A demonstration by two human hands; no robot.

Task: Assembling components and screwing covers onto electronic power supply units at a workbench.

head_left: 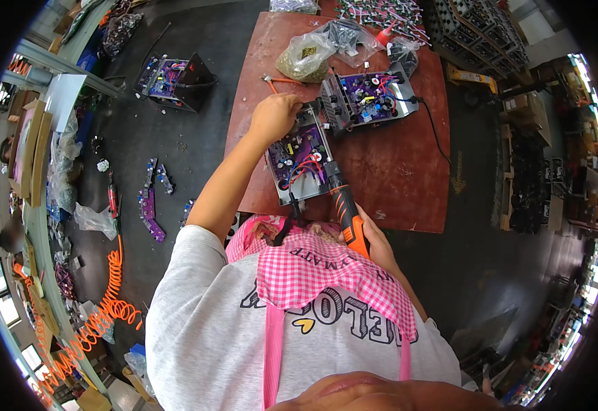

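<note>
On the reddish-brown table before me lies an open metal chassis with a purple circuit board and red and blue wires. At its far end is my left hand, fingers pinched together; what they hold there is hidden. My right hand is wrapped round an orange-and-black cordless power tool, close to my body. The tool's dark head meets the chassis's right side, near its close end. Just beyond, to the right, a second open chassis with a similar purple board touches or nearly touches the first.
Clear bags of small parts and a red-capped bottle stand at the table's far side. A black cable runs off its right edge. Leftward on a dark surface are another chassis, purple boards and an orange coiled hose.
</note>
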